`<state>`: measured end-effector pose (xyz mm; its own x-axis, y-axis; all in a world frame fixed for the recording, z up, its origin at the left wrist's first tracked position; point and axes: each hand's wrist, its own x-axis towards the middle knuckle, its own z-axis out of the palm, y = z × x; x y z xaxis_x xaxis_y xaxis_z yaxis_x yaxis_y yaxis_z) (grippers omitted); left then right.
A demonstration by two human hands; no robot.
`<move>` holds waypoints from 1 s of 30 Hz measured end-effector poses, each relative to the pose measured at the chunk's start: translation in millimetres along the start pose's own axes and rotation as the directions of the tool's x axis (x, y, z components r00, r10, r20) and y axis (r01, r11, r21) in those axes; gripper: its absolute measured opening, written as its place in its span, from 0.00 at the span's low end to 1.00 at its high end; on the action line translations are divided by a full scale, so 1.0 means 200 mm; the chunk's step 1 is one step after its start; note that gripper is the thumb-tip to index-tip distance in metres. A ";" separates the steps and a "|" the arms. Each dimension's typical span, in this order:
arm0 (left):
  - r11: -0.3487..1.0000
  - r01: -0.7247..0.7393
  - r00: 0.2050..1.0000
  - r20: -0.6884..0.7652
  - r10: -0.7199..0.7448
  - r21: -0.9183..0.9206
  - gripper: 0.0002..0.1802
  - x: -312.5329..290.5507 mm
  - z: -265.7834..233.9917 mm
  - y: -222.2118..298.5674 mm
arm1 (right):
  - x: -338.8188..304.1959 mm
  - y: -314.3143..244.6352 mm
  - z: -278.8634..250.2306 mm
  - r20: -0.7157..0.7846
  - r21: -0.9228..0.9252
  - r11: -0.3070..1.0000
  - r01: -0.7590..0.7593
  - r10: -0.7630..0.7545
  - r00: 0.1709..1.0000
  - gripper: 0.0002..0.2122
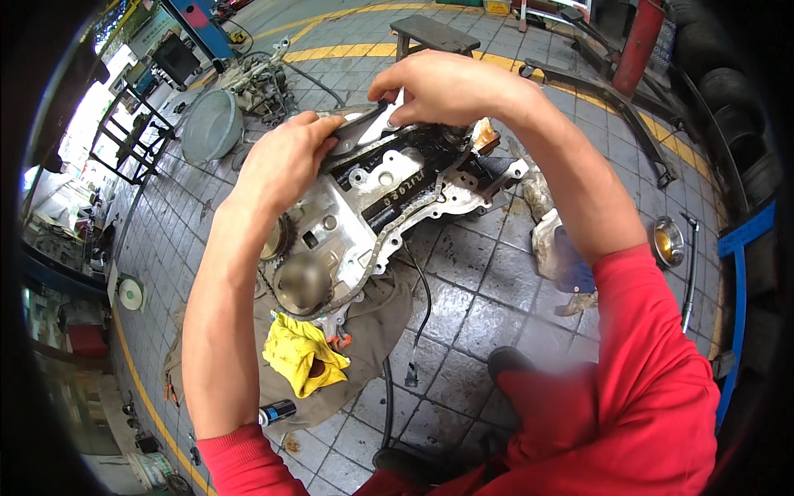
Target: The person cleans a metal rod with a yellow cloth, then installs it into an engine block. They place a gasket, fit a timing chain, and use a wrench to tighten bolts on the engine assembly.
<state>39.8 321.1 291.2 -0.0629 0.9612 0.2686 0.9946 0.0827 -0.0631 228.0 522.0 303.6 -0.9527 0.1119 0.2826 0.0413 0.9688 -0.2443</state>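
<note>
A large aluminium engine block (356, 215) lies on its side in front of me, its inner surfaces dark with oil. My left hand (285, 157) is at its far left side, fingers curled over the edge of a dark grey thin-edged piece (354, 132). Across from it, my right hand (442, 87) pinches the other end of that piece between thumb and fingers. Bright metal shows just below the right thumb. Exactly what the piece is, I cannot tell. A round part (303, 281) sits at the block's near left end, blurred in the picture.
Under the block's near end spreads a brown cloth (380, 331) with a yellow rag (306, 355) and a spray can (277, 412). A loose cable (426, 289) trails across the tiles. A grey basin (212, 126), a low stool (434, 35) and a metal bowl (666, 240) stand around.
</note>
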 end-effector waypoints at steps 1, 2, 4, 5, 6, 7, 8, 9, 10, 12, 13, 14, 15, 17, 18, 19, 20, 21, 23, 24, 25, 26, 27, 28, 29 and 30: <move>1.000 0.002 1.000 0.015 -0.002 0.011 0.18 0.01 0.02 0.01 | -0.03 -0.05 -0.03 0.053 -0.003 0.997 -0.073 0.073 0.996 0.21; 1.000 0.004 1.000 0.030 -0.004 0.021 0.18 0.02 0.03 0.01 | -0.02 -0.02 0.00 0.036 -0.025 0.999 -0.045 0.046 0.998 0.21; 0.998 0.016 0.999 0.039 -0.018 0.054 0.18 0.05 0.06 0.04 | -0.01 0.01 0.02 0.007 -0.077 0.997 0.012 -0.012 1.000 0.22; 0.998 0.014 0.999 0.046 -0.018 0.068 0.17 0.07 0.06 0.05 | 0.00 0.02 0.01 0.066 -0.047 0.997 -0.059 0.062 0.996 0.21; 0.997 0.014 0.999 0.048 -0.018 0.076 0.17 0.08 0.07 0.07 | 0.00 0.03 0.02 0.066 -0.052 0.997 -0.058 0.062 0.996 0.20; 0.998 0.011 0.999 0.036 -0.013 0.059 0.16 0.09 0.07 0.09 | -0.01 0.04 0.03 0.065 -0.058 0.997 -0.058 0.062 0.996 0.19; 0.999 0.006 1.000 0.023 -0.007 0.042 0.16 0.10 0.08 0.10 | -0.01 0.05 0.04 0.064 -0.064 0.996 -0.058 0.062 0.996 0.19; 1.000 0.003 1.000 0.009 -0.004 0.026 0.15 0.10 0.08 0.11 | -0.01 0.05 0.05 0.078 -0.044 0.997 -0.070 0.073 0.994 0.17; 1.000 0.002 1.000 -0.006 -0.002 -0.007 0.15 0.09 0.09 0.11 | -0.01 0.06 0.06 0.093 -0.046 0.997 -0.069 0.073 0.993 0.17; 0.997 -0.003 0.999 -0.033 0.001 -0.073 0.14 0.06 0.09 0.12 | -0.01 0.05 0.05 0.122 -0.047 0.997 -0.069 0.074 0.990 0.16; 0.992 0.020 1.000 -0.008 -0.021 -0.121 0.14 0.03 0.07 0.12 | -0.02 0.04 0.04 0.145 -0.037 0.997 -0.070 0.075 0.987 0.16; 0.987 0.024 1.000 -0.014 -0.026 -0.161 0.15 -0.01 0.04 0.11 | -0.02 0.03 0.03 0.169 -0.028 0.997 -0.072 0.075 0.983 0.16; 0.980 0.029 0.999 -0.017 -0.033 -0.198 0.16 -0.06 0.00 0.10 | -0.02 0.01 0.03 0.191 -0.014 0.997 -0.072 0.073 0.979 0.16; 0.969 0.082 0.997 0.031 -0.076 -0.235 0.19 -0.14 -0.03 0.06 | -0.04 0.02 0.03 0.177 -0.035 0.998 -0.050 0.056 0.983 0.16; 0.972 0.102 0.995 0.045 -0.094 -0.214 0.20 -0.19 -0.06 0.05 | -0.05 0.02 0.03 0.169 -0.046 0.998 -0.033 0.040 0.985 0.17; 0.974 0.122 0.992 0.058 -0.113 -0.193 0.21 -0.23 -0.09 0.04 | -0.05 0.02 0.04 0.165 -0.056 0.998 -0.038 0.047 0.985 0.18; 0.975 0.141 0.989 0.071 -0.131 -0.173 0.22 -0.26 -0.10 0.02 | -0.06 0.02 0.05 0.150 -0.062 0.998 -0.031 0.040 0.988 0.18; 0.969 0.185 0.980 0.104 -0.169 -0.164 0.23 -0.29 -0.12 -0.02 | -0.05 0.02 0.07 0.133 -0.064 0.998 -0.015 0.024 0.991 0.19; 0.966 0.201 0.978 0.093 -0.188 -0.161 0.18 -0.33 -0.12 -0.08 | -0.03 0.01 0.09 0.121 -0.049 0.999 -0.007 0.013 0.993 0.19; 0.968 0.204 0.976 0.101 -0.191 -0.148 0.17 -0.35 -0.14 -0.13 | -0.03 -0.01 0.09 0.101 -0.052 0.998 0.024 -0.018 0.995 0.18; 0.975 0.193 0.980 0.074 -0.185 -0.113 0.15 -0.34 -0.12 -0.14 | -0.02 -0.02 0.09 0.102 -0.055 0.998 0.018 -0.012 0.995 0.16; 0.975 0.216 0.975 0.066 -0.212 -0.056 0.14 -0.34 -0.11 -0.15 | -0.02 -0.02 0.09 0.102 -0.057 0.998 0.011 -0.005 0.995 0.14; 0.971 0.225 0.973 0.068 -0.220 -0.078 0.13 -0.33 -0.09 -0.17 | -0.01 -0.02 0.10 0.082 -0.062 0.998 0.018 -0.012 0.997 0.13; 0.967 0.233 0.971 0.070 -0.227 -0.099 0.13 -0.33 -0.08 -0.18 | -0.01 -0.02 0.12 0.061 -0.067 0.997 0.024 -0.020 0.998 0.12; 0.959 0.260 0.965 0.070 -0.253 -0.113 0.13 -0.34 -0.09 -0.18 | 0.00 -0.01 0.13 0.039 -0.070 0.997 0.029 -0.026 0.999 0.11; 0.952 0.275 0.961 0.068 -0.268 -0.137 0.13 -0.33 -0.08 -0.17 | -0.01 0.00 0.13 0.029 -0.081 0.996 0.034 -0.032 0.999 0.10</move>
<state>11.8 251.6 291.2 -0.3322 0.9196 0.2098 0.9407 0.3066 0.1454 221.7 516.0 279.6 -0.9620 0.0742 0.2629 0.0329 0.9868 -0.1583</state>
